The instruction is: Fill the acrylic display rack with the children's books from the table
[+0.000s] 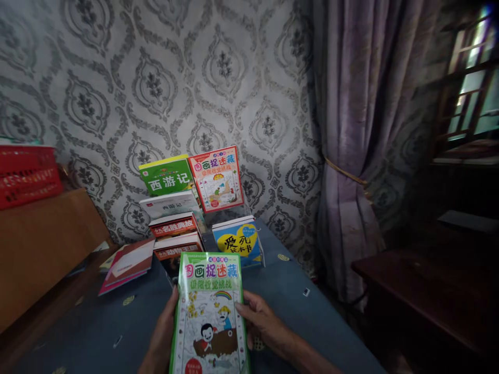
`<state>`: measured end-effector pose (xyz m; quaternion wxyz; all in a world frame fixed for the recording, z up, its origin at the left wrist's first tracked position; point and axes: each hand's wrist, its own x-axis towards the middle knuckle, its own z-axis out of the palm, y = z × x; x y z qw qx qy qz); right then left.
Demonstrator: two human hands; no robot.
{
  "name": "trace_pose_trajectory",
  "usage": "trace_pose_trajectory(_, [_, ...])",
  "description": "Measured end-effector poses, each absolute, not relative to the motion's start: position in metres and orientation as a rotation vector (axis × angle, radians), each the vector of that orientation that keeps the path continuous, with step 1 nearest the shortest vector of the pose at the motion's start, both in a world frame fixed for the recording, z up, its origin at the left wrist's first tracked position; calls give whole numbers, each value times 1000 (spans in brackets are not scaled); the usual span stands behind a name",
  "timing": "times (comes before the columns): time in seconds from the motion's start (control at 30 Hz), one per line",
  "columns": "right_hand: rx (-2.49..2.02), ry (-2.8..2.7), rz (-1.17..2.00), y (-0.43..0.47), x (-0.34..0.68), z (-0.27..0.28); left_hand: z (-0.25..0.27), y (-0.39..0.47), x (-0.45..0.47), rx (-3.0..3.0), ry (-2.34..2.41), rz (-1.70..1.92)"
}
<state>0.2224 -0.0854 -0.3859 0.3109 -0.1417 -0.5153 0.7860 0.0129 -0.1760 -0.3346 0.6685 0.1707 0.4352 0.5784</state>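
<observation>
A green-bordered children's picture book (212, 322) is held upright, its illustrated cover facing me. My left hand (161, 327) grips its left edge, with most of the fingers hidden behind it. On the right edge, my right hand (263, 317) holds the book with the thumb over the cover. Just beyond stand several books in tiers: a green-and-yellow one (167, 176), a red-bordered picture book (218, 182), a pale one (171, 205), two dark red ones, the nearer (175, 249) partly covered by the held book, and a blue book with a yellow heart (238, 243).
Thin red and pink booklets (128, 262) lie to the left on the blue tablecloth (312, 332). A brown box (47, 244) with a red plastic basket (29, 174) above it stands at far left. Patterned wall behind; a tied purple curtain (351, 130) and dark red furniture (421, 291) are at right.
</observation>
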Motion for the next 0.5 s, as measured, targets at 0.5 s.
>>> trace_pose_trajectory(0.5, [-550,-1419,2025,-75,226,-392,-360,-173,-16,586,1094,1295])
